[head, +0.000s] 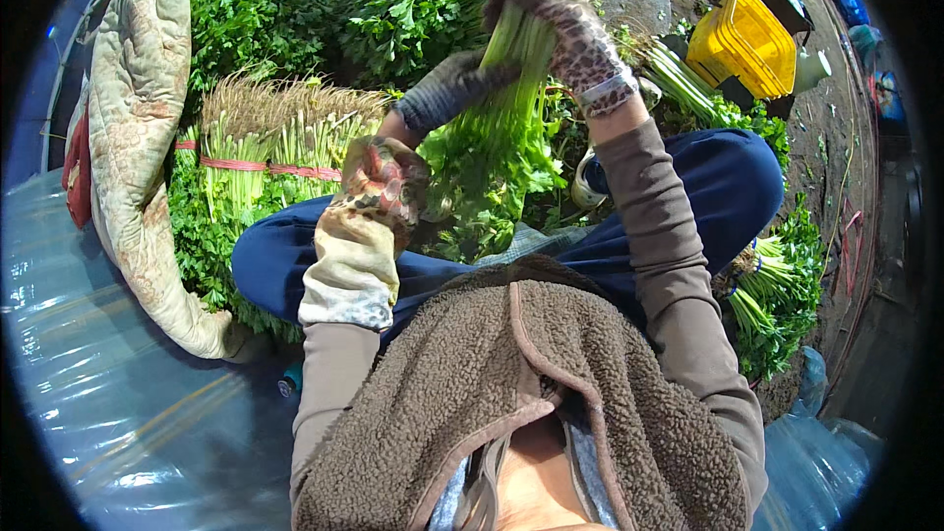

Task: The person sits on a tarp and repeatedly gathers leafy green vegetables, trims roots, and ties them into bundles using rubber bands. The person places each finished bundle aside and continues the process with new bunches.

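Note:
A bunch of leafy celery (516,88) hangs upright in front of me, roots up and leaves down. My right hand (564,33), in a leopard-print glove, is closed round its stalks just below the roots. My left hand (461,88), in a dark glove, lies at the stalks' left side, its fingers blurred; whether it grips them I cannot tell. Left of my knee stand root-up celery bundles (236,155) bound with red ties. More leafy celery (420,15) lies beyond my hands.
A folded quilt (136,125) runs along the left over plastic sheeting (110,354). At the upper right is a yellow plastic basket (745,40), with loose celery stalks (678,81) beside it. Tied celery bunches (767,287) lie by my right knee on the soil (818,140).

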`<state>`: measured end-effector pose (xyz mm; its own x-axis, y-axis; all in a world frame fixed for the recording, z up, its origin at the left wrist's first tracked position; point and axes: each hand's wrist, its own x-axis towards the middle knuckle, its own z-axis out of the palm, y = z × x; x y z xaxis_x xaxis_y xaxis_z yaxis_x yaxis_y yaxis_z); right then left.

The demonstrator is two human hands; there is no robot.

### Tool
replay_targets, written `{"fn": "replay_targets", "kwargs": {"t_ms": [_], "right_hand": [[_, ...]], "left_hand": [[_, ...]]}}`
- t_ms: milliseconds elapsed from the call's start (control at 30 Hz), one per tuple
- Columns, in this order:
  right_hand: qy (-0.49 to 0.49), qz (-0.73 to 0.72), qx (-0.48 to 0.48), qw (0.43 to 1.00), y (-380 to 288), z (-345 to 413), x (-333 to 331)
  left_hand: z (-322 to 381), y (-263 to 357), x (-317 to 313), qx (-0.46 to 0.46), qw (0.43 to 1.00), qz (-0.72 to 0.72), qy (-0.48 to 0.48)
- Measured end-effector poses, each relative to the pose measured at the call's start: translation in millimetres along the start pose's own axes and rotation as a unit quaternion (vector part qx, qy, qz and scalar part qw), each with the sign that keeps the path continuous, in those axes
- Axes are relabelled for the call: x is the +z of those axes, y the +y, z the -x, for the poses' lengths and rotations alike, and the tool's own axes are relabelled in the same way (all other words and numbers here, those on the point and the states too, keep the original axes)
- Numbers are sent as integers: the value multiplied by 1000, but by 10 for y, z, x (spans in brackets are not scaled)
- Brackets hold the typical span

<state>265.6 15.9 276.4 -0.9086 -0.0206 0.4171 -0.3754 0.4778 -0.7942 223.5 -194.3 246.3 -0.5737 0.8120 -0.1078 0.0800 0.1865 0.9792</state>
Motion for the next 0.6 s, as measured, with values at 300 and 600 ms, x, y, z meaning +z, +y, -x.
{"fn": "replay_targets", "kwargs": {"t_ms": [300, 600], "right_hand": [[150, -205, 334, 908, 931, 206, -300], [-15, -396, 232, 889, 178, -3, 544]], "left_hand": [[685, -926, -596, -374, 772, -511, -62], [-167, -503, 301, 66, 987, -78, 122]]}}
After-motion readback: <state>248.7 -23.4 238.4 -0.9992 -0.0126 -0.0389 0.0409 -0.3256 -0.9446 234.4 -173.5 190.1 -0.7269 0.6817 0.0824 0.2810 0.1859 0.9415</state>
